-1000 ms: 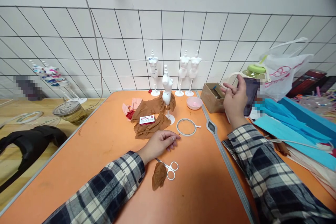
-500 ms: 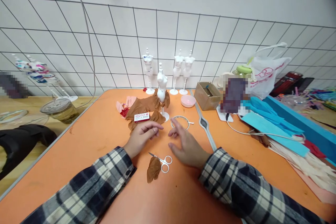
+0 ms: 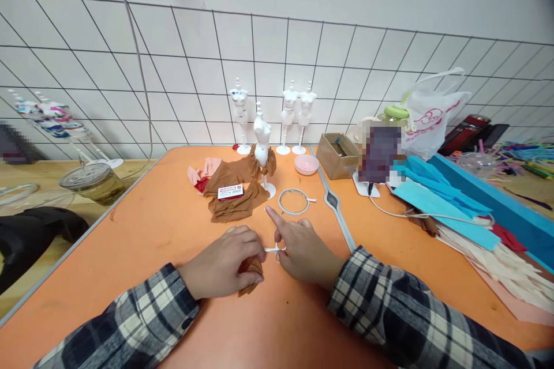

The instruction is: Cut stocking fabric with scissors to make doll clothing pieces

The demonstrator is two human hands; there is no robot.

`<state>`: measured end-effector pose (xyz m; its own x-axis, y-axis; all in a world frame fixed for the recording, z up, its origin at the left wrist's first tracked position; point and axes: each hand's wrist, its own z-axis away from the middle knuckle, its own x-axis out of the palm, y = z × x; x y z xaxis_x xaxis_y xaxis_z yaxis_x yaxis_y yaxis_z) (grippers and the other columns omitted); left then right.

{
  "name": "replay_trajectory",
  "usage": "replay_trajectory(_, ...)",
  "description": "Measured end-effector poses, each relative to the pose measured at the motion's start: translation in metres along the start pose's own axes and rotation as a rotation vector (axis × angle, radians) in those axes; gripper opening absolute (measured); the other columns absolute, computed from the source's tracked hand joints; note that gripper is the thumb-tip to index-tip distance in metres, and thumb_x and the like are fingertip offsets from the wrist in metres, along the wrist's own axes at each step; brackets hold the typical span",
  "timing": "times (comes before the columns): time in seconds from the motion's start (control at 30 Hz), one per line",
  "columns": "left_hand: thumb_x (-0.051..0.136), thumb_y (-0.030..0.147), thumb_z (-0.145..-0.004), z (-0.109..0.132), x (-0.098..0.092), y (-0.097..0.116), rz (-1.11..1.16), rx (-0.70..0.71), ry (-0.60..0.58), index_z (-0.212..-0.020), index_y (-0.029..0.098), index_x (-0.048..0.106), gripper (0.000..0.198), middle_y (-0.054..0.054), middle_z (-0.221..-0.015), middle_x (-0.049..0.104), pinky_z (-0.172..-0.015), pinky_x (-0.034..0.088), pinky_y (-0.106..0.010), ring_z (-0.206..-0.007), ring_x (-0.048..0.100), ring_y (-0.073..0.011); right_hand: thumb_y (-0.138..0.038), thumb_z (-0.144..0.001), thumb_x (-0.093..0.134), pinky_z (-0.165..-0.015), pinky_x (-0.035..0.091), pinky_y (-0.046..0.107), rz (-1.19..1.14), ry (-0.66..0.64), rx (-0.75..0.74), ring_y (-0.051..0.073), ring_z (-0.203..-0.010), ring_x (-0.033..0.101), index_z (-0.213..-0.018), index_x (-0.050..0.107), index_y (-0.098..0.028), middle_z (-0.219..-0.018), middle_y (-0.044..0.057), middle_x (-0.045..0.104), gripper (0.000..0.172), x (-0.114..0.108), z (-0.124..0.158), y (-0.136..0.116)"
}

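Low over the orange table, my left hand (image 3: 223, 264) curls its fingers onto a small piece of brown fabric (image 3: 250, 283), which pokes out below them. Close by, my right hand (image 3: 305, 249) grips the handle loops of white scissors (image 3: 271, 249), its index finger stretched forward. The blades point left and their tips are hidden at my left fingers. Farther back stands a small white dress form (image 3: 262, 134) with gathered brown fabric around its lower part. More brown fabric (image 3: 234, 209) lies left of it under a small white-and-red box (image 3: 231, 192).
An embroidery hoop (image 3: 294, 212), a pink bowl (image 3: 306, 165) and a cardboard box (image 3: 340, 164) sit beyond my right hand. More dress forms (image 3: 240, 106) line the tiled wall. A grey strap (image 3: 341, 225) runs along the table; blue cloth (image 3: 450, 216) and a cable lie right.
My left hand has come down and back onto the small brown fabric piece. My right hand has lowered and taken hold of the scissors, which now point left.
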<state>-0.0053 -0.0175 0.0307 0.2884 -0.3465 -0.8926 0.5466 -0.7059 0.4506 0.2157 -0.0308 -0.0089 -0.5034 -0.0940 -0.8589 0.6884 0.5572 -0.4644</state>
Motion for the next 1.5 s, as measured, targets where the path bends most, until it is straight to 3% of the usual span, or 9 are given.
replay_trajectory(0.1,0.071,0.032,-0.078,0.0,-0.005,-0.001,0.024,0.037,-0.01,-0.094,0.022,0.067,0.019,-0.005,-0.101,0.064,-0.088,0.037,-0.034,-0.098,0.054,-0.0229,-0.01,-0.077,0.05,-0.084,0.037,0.04,0.069,0.034,0.036,0.022,-0.091,0.056,-0.154,0.008,-0.02,-0.099,0.006,0.063,0.088,-0.003,-0.003,0.009)
replay_trajectory(0.23,0.069,0.032,-0.079,-0.001,-0.005,-0.003,0.121,0.061,0.002,-0.071,0.018,0.062,0.018,-0.006,-0.092,0.063,-0.084,0.041,-0.032,-0.092,0.055,-0.0207,-0.008,-0.077,0.049,-0.091,0.04,0.043,-0.026,0.138,0.01,0.025,-0.108,0.051,-0.15,0.024,-0.022,-0.121,0.011,0.057,0.079,-0.006,-0.006,0.015)
replay_trajectory(0.3,0.067,0.034,-0.081,-0.002,0.001,-0.005,0.268,-0.031,0.031,-0.069,0.018,0.058,0.022,-0.005,-0.084,0.063,-0.075,0.043,-0.029,-0.082,0.055,-0.018,-0.015,-0.079,0.054,-0.09,0.044,0.042,-0.211,0.231,0.018,0.024,-0.106,0.052,-0.141,0.039,-0.023,-0.123,0.011,0.055,0.065,-0.007,-0.008,0.014)
replay_trajectory(0.43,0.063,0.041,-0.084,-0.007,0.016,-0.011,0.783,-0.331,0.116,-0.083,0.017,0.057,0.025,0.002,-0.063,0.057,-0.057,0.039,-0.023,-0.057,0.05,-0.0111,-0.031,-0.085,0.056,-0.067,0.048,0.031,-0.751,0.268,0.223,0.017,-0.074,0.053,-0.112,0.06,-0.022,-0.088,0.004,0.058,0.029,-0.008,-0.012,0.012)
replay_trajectory(0.6,0.076,0.041,-0.072,-0.012,0.024,-0.015,1.111,-0.506,0.25,-0.101,0.015,0.063,0.041,-0.002,-0.079,0.067,-0.064,0.045,-0.025,-0.069,0.058,-0.0128,-0.034,-0.085,0.055,-0.066,0.048,0.029,-1.069,0.214,0.373,0.012,-0.067,0.053,-0.099,0.066,-0.019,-0.098,0.005,0.063,0.023,-0.011,-0.013,0.016)
replay_trajectory(0.73,0.082,0.04,-0.066,-0.012,0.025,-0.015,1.229,-0.59,0.28,-0.09,0.014,0.066,0.038,-0.004,-0.084,0.069,-0.074,0.047,-0.029,-0.078,0.062,-0.0156,-0.033,-0.089,0.052,-0.084,0.05,0.036,-0.821,0.219,0.205,0.021,-0.102,0.058,-0.127,0.058,-0.025,-0.125,0.009,0.057,0.04,-0.012,-0.009,0.013)
replay_trajectory(0.87,0.082,0.041,-0.067,-0.012,0.023,-0.013,1.246,-0.564,0.263,-0.086,0.013,0.067,0.037,-0.003,-0.077,0.068,-0.07,0.046,-0.028,-0.072,0.061,-0.0147,-0.035,-0.093,0.05,-0.114,0.026,0.049,-0.394,0.116,-0.127,0.027,-0.145,0.02,-0.154,0.017,-0.032,-0.159,0.007,0.017,0.07,-0.012,-0.002,0.002)
replay_trajectory(1.07,0.083,0.037,-0.067,-0.012,0.024,-0.011,1.397,-0.574,0.243,-0.095,0.015,0.07,0.038,-0.005,-0.091,0.07,-0.08,0.047,-0.029,-0.085,0.062,-0.0159,-0.05,-0.094,0.047,-0.115,0.01,0.06,-0.105,-0.05,-0.254,0.033,-0.148,-0.007,-0.155,-0.005,-0.029,-0.161,0.009,-0.013,0.083,-0.005,0.002,-0.003)
replay_trajectory(1.5,0.089,0.021,-0.06,-0.013,0.025,-0.003,1.683,-0.607,0.448,-0.092,0.016,0.071,0.037,-0.002,-0.087,0.069,-0.083,0.049,-0.026,-0.084,0.062,-0.0124,-0.048,-0.097,0.041,-0.114,0.022,0.057,0.034,0.062,-0.233,0.032,-0.148,0.002,-0.155,0.009,-0.028,-0.162,0.01,-0.008,0.069,-0.007,0.001,0.001)
